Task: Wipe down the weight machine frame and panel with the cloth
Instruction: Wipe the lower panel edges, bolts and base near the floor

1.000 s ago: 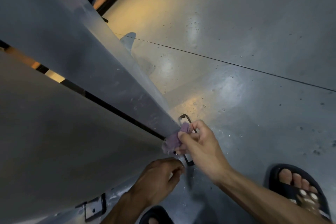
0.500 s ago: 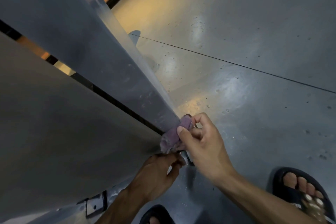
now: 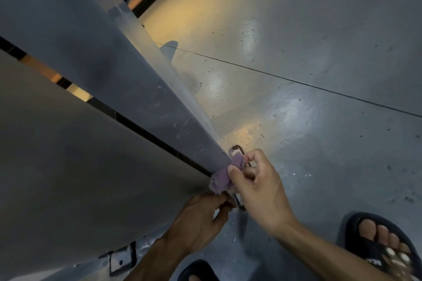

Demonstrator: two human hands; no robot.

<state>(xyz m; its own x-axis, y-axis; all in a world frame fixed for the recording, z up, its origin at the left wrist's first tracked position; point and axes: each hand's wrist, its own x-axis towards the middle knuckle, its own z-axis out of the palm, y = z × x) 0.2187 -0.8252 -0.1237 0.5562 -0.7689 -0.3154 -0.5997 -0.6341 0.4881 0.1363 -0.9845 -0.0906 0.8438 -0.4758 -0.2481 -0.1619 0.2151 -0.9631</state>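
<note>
Where the grey metal frame post (image 3: pixel 127 89) of the weight machine runs down to meet the floor, the small bunched purple cloth (image 3: pixel 225 177) sits pressed against the post's lower end, right at its base. The right hand (image 3: pixel 258 187) pinches this cloth, with the thumb on its near face and the index finger curled over the top beside the post; the other fingers are folded in toward the palm. Just below the cloth, the left hand (image 3: pixel 201 221) is down near the foot of the post with its fingers bent inward and the tips drawn together close to the cloth's lower edge; whether those tips actually grip the cloth or only touch the metal there cannot be told. The two hands lie close together, almost touching. Left of the post, across a narrow dark gap, lies the broad flat grey panel (image 3: pixel 68 166) of the machine, its surface plain and matt. A dark metal foot bracket (image 3: pixel 237 150) shows at the base of the post, partly hidden behind the right hand, and a second small bolted plate (image 3: pixel 120 260) sits at the bottom edge of the panel, well to the left of the post's base. Right of the post spreads the glossy grey painted floor (image 3: pixel 319 52), speckled and crossed by a thin dark seam. A foot in a dark slide sandal (image 3: pixel 383 244) stands on that floor far to the right of the post, and the toe of another dark sandal (image 3: pixel 198 271) shows below the left hand.
</note>
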